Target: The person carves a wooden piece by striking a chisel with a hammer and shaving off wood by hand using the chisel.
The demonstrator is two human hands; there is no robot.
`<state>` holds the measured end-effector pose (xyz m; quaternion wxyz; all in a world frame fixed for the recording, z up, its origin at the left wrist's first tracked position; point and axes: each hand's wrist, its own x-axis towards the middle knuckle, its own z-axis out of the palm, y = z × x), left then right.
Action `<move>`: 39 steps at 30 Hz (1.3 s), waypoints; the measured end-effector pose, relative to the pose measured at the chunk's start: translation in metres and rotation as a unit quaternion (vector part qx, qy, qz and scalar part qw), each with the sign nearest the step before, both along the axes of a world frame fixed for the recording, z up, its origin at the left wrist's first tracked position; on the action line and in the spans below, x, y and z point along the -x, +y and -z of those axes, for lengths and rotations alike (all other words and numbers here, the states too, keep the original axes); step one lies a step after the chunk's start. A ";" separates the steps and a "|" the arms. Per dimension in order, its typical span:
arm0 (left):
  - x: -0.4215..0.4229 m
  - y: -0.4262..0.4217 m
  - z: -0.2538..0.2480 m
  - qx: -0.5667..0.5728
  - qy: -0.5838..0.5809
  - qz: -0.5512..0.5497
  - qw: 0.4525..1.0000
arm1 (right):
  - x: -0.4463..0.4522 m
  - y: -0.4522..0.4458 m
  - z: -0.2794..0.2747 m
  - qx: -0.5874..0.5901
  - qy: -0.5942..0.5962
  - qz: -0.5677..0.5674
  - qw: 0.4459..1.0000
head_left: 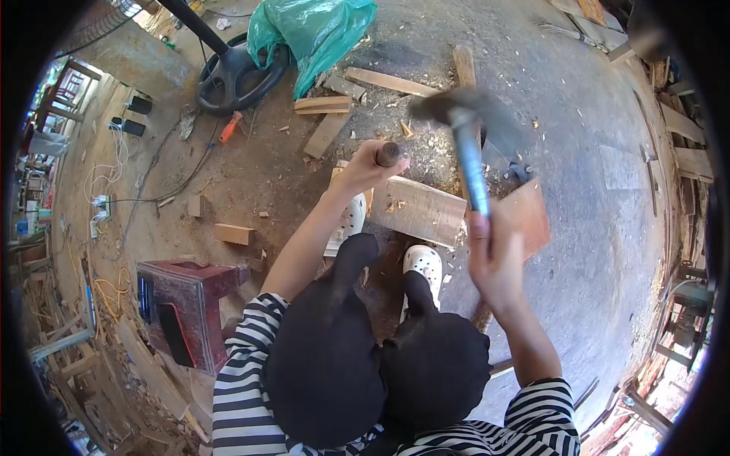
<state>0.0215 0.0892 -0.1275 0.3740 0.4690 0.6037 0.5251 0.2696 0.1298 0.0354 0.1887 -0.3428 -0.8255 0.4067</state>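
My left hand (pixel 363 166) is closed round an upright tool with a round wooden handle (pixel 388 154), probably a chisel. Its blade is hidden below the fist. Under and beside it lies a wooden board (pixel 420 211) with shavings on top, between my white clogs (pixel 423 264). My right hand (pixel 493 258) grips a hammer (pixel 473 163) by its blue-wrapped handle. The hammer head is raised to the right of the wooden handle, apart from it and blurred by motion. A reddish flat piece of wood (pixel 525 220) lies beside my right hand.
Wood offcuts (pixel 327 135) and shavings lie ahead on the concrete floor. A black fan base (pixel 243 76) and a green plastic bag (pixel 312 38) stand beyond. On the left are an orange-handled screwdriver (pixel 230 128), a wood block (pixel 234 234) and a reddish stool (pixel 179 304) with a phone on it.
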 end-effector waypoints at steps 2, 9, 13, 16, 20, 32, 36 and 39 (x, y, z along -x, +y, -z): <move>-0.002 -0.001 0.002 0.008 0.005 -0.007 1.000 | 0.003 -0.001 -0.017 0.018 0.085 0.023 0.996; -0.003 -0.002 0.007 -0.043 -0.093 -0.039 0.994 | 0.007 -0.011 0.059 -0.075 -0.011 -0.024 0.997; 0.001 -0.005 0.003 -0.020 -0.021 -0.016 0.999 | 0.007 -0.002 0.030 -0.028 0.006 0.004 1.000; 0.000 -0.003 0.003 -0.006 -0.026 -0.029 0.999 | 0.010 0.003 0.001 0.017 0.077 0.030 0.996; 0.003 -0.005 0.009 0.028 0.008 -0.027 0.999 | 0.015 -0.008 0.031 -0.061 0.056 -0.010 0.996; 0.004 -0.012 -0.004 -0.019 -0.039 -0.057 0.997 | 0.030 -0.004 -0.009 0.023 0.167 0.020 0.985; 0.000 -0.013 0.003 -0.022 -0.086 -0.083 0.993 | 0.031 -0.012 0.048 -0.045 -0.057 -0.068 0.995; 0.005 -0.022 -0.006 -0.066 -0.124 -0.100 0.985 | 0.032 -0.019 0.049 -0.030 -0.023 -0.052 0.998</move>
